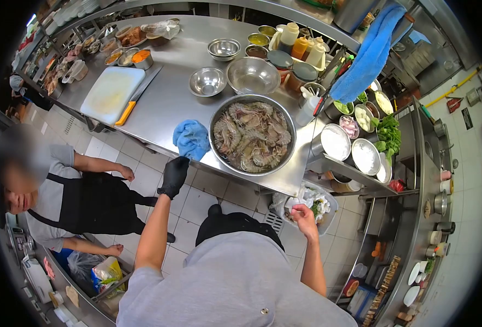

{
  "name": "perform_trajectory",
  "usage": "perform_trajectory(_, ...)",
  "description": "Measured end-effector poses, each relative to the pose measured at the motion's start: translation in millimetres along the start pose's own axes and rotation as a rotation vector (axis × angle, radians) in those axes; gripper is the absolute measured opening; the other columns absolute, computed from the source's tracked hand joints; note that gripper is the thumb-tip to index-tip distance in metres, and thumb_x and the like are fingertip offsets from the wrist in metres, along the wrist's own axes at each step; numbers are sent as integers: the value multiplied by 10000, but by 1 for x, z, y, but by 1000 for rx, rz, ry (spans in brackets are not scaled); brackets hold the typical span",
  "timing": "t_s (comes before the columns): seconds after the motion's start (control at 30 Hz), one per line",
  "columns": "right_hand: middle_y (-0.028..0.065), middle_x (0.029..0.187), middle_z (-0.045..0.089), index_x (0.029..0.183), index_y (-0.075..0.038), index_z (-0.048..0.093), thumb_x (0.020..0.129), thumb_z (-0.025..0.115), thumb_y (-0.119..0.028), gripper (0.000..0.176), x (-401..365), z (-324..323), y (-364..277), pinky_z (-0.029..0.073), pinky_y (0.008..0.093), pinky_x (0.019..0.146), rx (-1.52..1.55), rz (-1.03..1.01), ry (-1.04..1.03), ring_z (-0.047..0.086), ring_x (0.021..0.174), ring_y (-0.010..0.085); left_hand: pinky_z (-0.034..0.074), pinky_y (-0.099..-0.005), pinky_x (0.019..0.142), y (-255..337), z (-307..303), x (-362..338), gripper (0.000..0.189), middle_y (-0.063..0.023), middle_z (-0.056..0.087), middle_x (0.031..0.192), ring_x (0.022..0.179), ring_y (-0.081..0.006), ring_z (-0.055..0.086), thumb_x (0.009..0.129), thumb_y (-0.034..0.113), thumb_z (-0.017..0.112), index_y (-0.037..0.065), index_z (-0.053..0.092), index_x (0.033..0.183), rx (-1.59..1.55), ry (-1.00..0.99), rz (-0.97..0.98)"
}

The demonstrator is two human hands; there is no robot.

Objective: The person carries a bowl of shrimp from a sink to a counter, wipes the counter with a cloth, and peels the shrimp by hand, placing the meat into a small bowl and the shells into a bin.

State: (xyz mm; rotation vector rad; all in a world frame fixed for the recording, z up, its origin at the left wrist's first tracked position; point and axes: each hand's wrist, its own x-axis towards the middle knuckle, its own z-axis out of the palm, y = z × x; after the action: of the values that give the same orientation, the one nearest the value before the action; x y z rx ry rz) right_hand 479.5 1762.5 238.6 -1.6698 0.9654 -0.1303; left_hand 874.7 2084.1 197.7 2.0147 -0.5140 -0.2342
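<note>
My left hand (174,177), in a black glove, is closed just below a crumpled blue cloth (191,140) at the counter's front edge; whether it pinches the cloth's edge is too small to tell. Bare and with fingers curled, my right hand (304,219) hangs beyond the counter's front edge, by a lined waste bin (328,210). What it may hold is hard to make out. A large steel bowl (214,143) full of raw shrimp (252,133) stands on the counter, right of the cloth.
A co-worker in a black apron (96,201) stands at the left. A white cutting board (110,94) and an orange-handled knife (126,113) lie on the counter (167,82). Empty steel bowls (253,76), sauce bottles (290,34), a hanging blue towel (363,60) and ingredient containers (335,141) stand around.
</note>
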Motion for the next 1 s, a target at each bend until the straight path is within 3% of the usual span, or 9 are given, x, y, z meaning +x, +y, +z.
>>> perform_trajectory(0.1, 20, 857, 668, 1064, -39, 647, 933, 664, -164, 182, 1, -5, 4, 481, 252, 673, 8, 27, 2, 579, 742, 90, 513, -292, 750, -10, 2, -19, 230, -87, 707, 901, 794, -145, 630, 886, -32, 544, -41, 690, 1064, -99, -54, -74)
perform_trajectory(0.3, 12, 854, 659, 1062, -33, 644, 931, 654, -144, 172, 12, -10, 3, 480, 252, 655, -123, 35, -37, 577, 738, 89, 507, -281, 744, -6, -2, -48, 182, -77, 708, 927, 814, -139, 631, 883, 26, 631, -32, 684, 1047, -291, 11, -144)
perform_trajectory(0.4, 15, 864, 664, 1060, -32, 643, 931, 655, -150, 175, 18, -9, 7, 487, 256, 659, -141, 15, -58, 585, 741, 92, 511, -284, 744, 13, -8, -59, 236, -70, 693, 945, 807, -146, 635, 869, 92, 695, -12, 664, 1078, -209, 7, -230)
perform_trajectory(0.6, 32, 889, 679, 1066, -31, 646, 932, 655, -152, 181, 16, -8, 28, 507, 270, 678, -149, 16, -83, 639, 812, 120, 524, -299, 769, 31, -4, -87, 485, -77, 589, 1213, 935, -184, 638, 829, 117, 753, 39, 538, 1257, -389, -60, -329)
perform_trajectory(0.63, 44, 911, 681, 1071, -28, 650, 927, 660, -151, 189, 14, -8, 32, 512, 279, 676, -160, 55, -83, 648, 831, 129, 537, -309, 760, 26, -1, -89, 569, -105, 558, 1257, 1092, -215, 579, 799, 145, 788, 38, 514, 1286, -412, -67, -304)
perform_trajectory(0.73, 48, 926, 675, 1072, -26, 653, 923, 665, -153, 196, 8, -11, 46, 517, 285, 677, -151, 119, -103, 642, 828, 130, 523, -333, 857, 33, 11, -101, 517, -111, 557, 1253, 1214, -253, 513, 786, 157, 804, 37, 553, 1221, -506, -3, -277)
perform_trajectory(0.87, 41, 921, 664, 1069, -33, 654, 923, 665, -151, 189, -4, -20, 62, 518, 288, 681, -119, 147, -92, 632, 825, 130, 377, -448, 1094, 37, 15, -108, 358, -193, 467, 1434, 1362, -372, 407, 748, 169, 825, 77, 656, 1050, -132, -88, -95)
perform_trajectory(0.9, 38, 917, 661, 1067, -35, 654, 924, 665, -152, 185, -5, -23, 69, 518, 289, 682, -112, 151, -89, 629, 822, 130, 350, -467, 1121, 37, 18, -110, 369, -230, 370, 1511, 1385, -409, 375, 735, 181, 832, 105, 676, 1061, -143, -139, -122)
perform_trajectory(1.0, 34, 911, 658, 1060, -41, 653, 928, 665, -154, 174, -11, -35, 91, 519, 295, 684, -87, 165, -81, 628, 817, 129, 352, -471, 1122, 48, 33, -120, 420, -231, 316, 1537, 1384, -418, 372, 732, 193, 834, 116, 675, 1113, -147, -123, -60)
